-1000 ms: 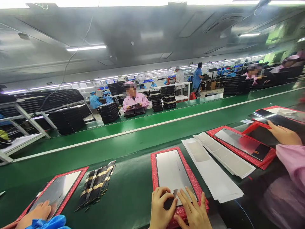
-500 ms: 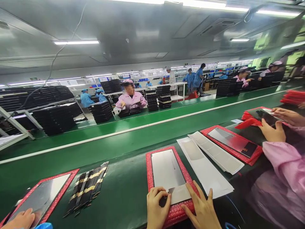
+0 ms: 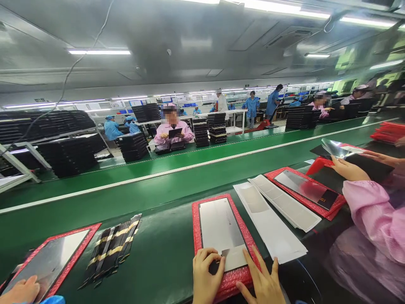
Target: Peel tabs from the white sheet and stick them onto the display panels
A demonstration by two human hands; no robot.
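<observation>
A flat display panel [image 3: 218, 219] with a silvery face and dark edge lies on a stack of red bubble-wrap sleeves [image 3: 196, 223] before me. Across its near end is a grey rectangular adhesive sheet [image 3: 236, 257]. My left hand [image 3: 207, 274] pinches the left end of this sheet between thumb and fingers. My right hand [image 3: 264, 276] has its fingers spread, with fingertips resting at the sheet's right end and the thumb low over the red wrap. Whether the sheet is stuck down I cannot tell. Beside my right hand lie white backing sheets [image 3: 275, 236] with grey labels.
Black strips with gold bands [image 3: 110, 249] lie to the left. Beyond them, a co-worker's hand [image 3: 23, 289] rests on another panel [image 3: 52, 261]. At right, a pink-sleeved co-worker [image 3: 373, 202] handles a glossy sheet. A green conveyor belt [image 3: 177, 177] runs behind, with black stacks [image 3: 131, 145] across it.
My hands keep nearly the same hold on the grey sheet. The co-worker at right has raised a glossy sheet; the person across the belt now holds up a dark panel. The view has shifted slightly.
</observation>
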